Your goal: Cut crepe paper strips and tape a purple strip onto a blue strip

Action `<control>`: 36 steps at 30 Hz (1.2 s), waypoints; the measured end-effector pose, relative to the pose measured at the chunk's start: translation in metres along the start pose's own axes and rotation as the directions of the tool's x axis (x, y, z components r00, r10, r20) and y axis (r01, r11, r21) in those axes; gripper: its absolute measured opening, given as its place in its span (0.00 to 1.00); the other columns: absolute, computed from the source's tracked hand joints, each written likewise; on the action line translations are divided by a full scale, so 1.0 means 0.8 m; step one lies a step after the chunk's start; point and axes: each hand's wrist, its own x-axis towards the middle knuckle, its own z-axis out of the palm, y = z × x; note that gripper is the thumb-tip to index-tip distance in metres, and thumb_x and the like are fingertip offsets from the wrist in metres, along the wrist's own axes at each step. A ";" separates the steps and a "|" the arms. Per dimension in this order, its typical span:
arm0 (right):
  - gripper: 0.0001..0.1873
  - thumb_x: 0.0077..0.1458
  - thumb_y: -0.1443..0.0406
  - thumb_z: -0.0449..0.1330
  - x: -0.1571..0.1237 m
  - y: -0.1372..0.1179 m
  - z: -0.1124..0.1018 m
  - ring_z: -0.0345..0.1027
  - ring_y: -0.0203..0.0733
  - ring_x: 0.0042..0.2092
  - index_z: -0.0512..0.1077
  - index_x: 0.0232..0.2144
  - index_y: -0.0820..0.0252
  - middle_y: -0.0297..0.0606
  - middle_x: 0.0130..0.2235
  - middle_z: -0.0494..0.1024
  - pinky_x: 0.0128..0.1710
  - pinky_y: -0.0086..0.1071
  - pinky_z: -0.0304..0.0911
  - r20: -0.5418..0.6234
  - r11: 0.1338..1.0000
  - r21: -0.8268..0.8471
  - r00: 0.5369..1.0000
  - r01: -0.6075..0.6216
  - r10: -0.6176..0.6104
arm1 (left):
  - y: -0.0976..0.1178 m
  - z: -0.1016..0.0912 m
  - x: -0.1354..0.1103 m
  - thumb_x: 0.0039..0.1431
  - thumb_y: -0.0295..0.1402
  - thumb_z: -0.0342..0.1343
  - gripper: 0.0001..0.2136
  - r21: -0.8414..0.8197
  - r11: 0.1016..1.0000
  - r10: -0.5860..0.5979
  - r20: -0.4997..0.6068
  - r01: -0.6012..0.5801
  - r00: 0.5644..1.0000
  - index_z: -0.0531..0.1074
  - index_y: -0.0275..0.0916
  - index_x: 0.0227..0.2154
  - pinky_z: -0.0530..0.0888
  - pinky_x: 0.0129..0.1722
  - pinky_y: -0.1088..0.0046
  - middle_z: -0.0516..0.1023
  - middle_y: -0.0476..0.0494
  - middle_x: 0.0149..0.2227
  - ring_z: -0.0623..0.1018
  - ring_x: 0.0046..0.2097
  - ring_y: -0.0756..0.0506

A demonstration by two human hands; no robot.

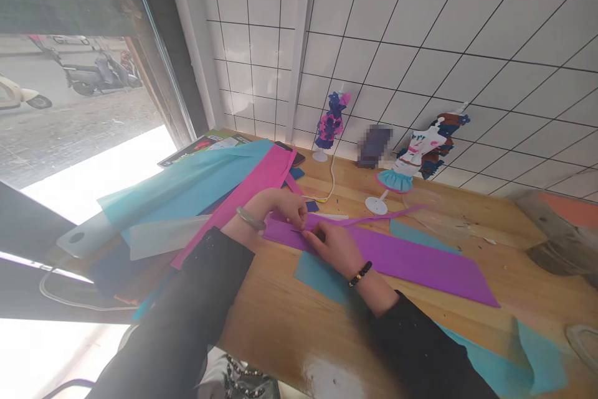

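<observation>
A long folded purple sheet, like crepe paper or thin cloth (420, 263), lies across the wooden table under both hands. My left hand (290, 207), a bangle at its wrist, bends down over its left end with the fingers pinched. Just right of it, my right hand (339, 248), wearing a beaded bracelet, rests on the sheet, thumb and finger closed close to the left fingertips. Something thin shows between the fingertips; I cannot make out what it is. Behind the hands a narrow purple strip (374, 218) runs rightward. A blue-green piece (322, 277) sticks out beneath the purple sheet.
Light blue (196, 181) and pink sheets (252, 190) are piled at the left. Small dress forms in blue and pink (331, 125) and in white with a turquoise skirt (397, 180) stand by the tiled wall. Another blue-green piece (499, 355) lies at front right.
</observation>
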 end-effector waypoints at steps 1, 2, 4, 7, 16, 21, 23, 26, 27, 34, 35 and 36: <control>0.20 0.55 0.51 0.47 0.000 0.000 0.000 0.63 0.35 0.26 0.66 0.25 0.59 0.36 0.26 0.74 0.23 0.28 0.49 -0.002 1.000 0.004 1.000 -0.002 0.002 | -0.003 -0.001 -0.001 0.42 0.38 0.56 0.09 -0.022 1.000 -0.005 0.024 0.005 1.000 0.73 0.40 0.27 0.59 0.20 0.77 0.67 0.52 0.22 0.63 0.23 0.53; 0.20 0.55 0.51 0.47 0.000 0.001 -0.001 0.63 0.35 0.26 0.66 0.25 0.59 0.36 0.26 0.74 0.23 0.28 0.49 -0.004 1.000 0.008 1.000 -0.003 0.003 | -0.006 -0.003 -0.002 0.41 0.38 0.57 0.10 -0.042 0.999 -0.010 0.045 0.012 0.999 0.73 0.41 0.28 0.58 0.19 0.77 0.67 0.52 0.21 0.63 0.22 0.53; 0.20 0.55 0.50 0.47 0.000 0.001 -0.001 0.62 0.35 0.25 0.65 0.24 0.59 0.35 0.25 0.73 0.23 0.28 0.49 -0.004 1.000 0.018 1.000 -0.002 0.002 | -0.011 -0.005 -0.003 0.41 0.37 0.57 0.09 -0.067 0.998 -0.015 0.073 0.019 0.997 0.73 0.40 0.28 0.59 0.18 0.77 0.67 0.52 0.21 0.62 0.22 0.53; 0.19 0.55 0.51 0.48 0.001 0.003 -0.001 0.61 0.35 0.25 0.65 0.24 0.59 0.34 0.25 0.72 0.24 0.28 0.49 -0.004 0.999 0.036 1.000 0.010 -0.010 | -0.018 -0.007 -0.004 0.41 0.37 0.57 0.09 -0.084 0.996 -0.016 0.077 0.022 0.997 0.73 0.40 0.27 0.60 0.19 0.77 0.68 0.51 0.22 0.63 0.22 0.53; 0.17 0.54 0.53 0.50 0.001 0.013 0.006 0.61 0.35 0.26 0.65 0.25 0.59 0.34 0.26 0.72 0.24 0.28 0.51 -0.015 0.989 0.133 0.998 0.058 -0.057 | -0.020 -0.007 -0.006 0.43 0.39 0.56 0.10 -0.059 0.998 -0.023 0.035 0.025 0.999 0.74 0.41 0.28 0.64 0.22 0.77 0.69 0.51 0.23 0.63 0.22 0.54; 0.16 0.54 0.53 0.50 0.000 0.015 0.008 0.61 0.36 0.27 0.65 0.25 0.59 0.34 0.26 0.73 0.25 0.28 0.51 -0.030 0.984 0.166 0.998 0.061 -0.056 | -0.017 -0.008 -0.009 0.42 0.39 0.57 0.10 -0.044 0.999 -0.014 0.011 0.014 1.000 0.74 0.40 0.28 0.63 0.22 0.77 0.69 0.52 0.23 0.63 0.21 0.54; 0.16 0.54 0.53 0.51 0.000 0.015 0.008 0.61 0.36 0.27 0.65 0.25 0.59 0.34 0.26 0.73 0.25 0.28 0.51 -0.033 0.984 0.169 0.998 0.056 -0.051 | -0.018 -0.008 -0.008 0.41 0.39 0.58 0.10 -0.051 0.999 -0.008 0.011 0.009 1.000 0.73 0.40 0.27 0.63 0.22 0.77 0.69 0.52 0.23 0.63 0.21 0.54; 0.16 0.54 0.53 0.51 0.001 0.015 0.009 0.62 0.36 0.27 0.65 0.25 0.58 0.34 0.26 0.73 0.24 0.28 0.51 -0.034 0.985 0.166 0.999 0.047 -0.042 | -0.019 -0.007 -0.006 0.41 0.38 0.58 0.09 -0.063 0.998 -0.012 0.010 0.013 1.000 0.73 0.40 0.27 0.63 0.22 0.77 0.68 0.52 0.22 0.63 0.21 0.54; 0.16 0.54 0.53 0.51 0.001 0.015 0.009 0.62 0.36 0.27 0.65 0.25 0.58 0.34 0.26 0.73 0.24 0.28 0.51 -0.034 0.985 0.164 0.999 0.045 -0.040 | -0.019 -0.007 -0.006 0.41 0.38 0.58 0.09 -0.063 0.998 -0.018 0.006 0.019 1.000 0.73 0.40 0.27 0.63 0.22 0.77 0.68 0.52 0.22 0.63 0.21 0.54; 0.16 0.54 0.53 0.51 0.001 0.015 0.011 0.62 0.36 0.27 0.65 0.25 0.58 0.34 0.26 0.73 0.24 0.28 0.50 -0.048 0.989 0.143 0.999 0.029 -0.022 | -0.020 -0.008 -0.007 0.41 0.38 0.57 0.10 -0.071 0.997 -0.012 0.011 0.013 1.000 0.74 0.40 0.28 0.62 0.22 0.77 0.68 0.52 0.21 0.62 0.21 0.54; 0.16 0.54 0.53 0.51 0.001 0.015 0.010 0.62 0.36 0.26 0.65 0.25 0.58 0.34 0.26 0.73 0.24 0.28 0.50 -0.048 0.990 0.140 0.999 0.027 -0.021 | -0.020 -0.008 -0.007 0.41 0.38 0.57 0.10 -0.067 0.998 -0.015 0.010 0.016 1.000 0.74 0.40 0.27 0.62 0.22 0.77 0.68 0.52 0.21 0.62 0.21 0.54; 0.16 0.54 0.53 0.51 0.001 0.015 0.010 0.62 0.36 0.26 0.65 0.25 0.58 0.34 0.26 0.73 0.24 0.28 0.50 -0.048 0.991 0.135 0.999 0.024 -0.018 | -0.020 -0.008 -0.007 0.41 0.38 0.57 0.10 -0.063 0.998 -0.019 0.007 0.019 1.000 0.74 0.40 0.27 0.62 0.22 0.77 0.68 0.52 0.22 0.62 0.21 0.54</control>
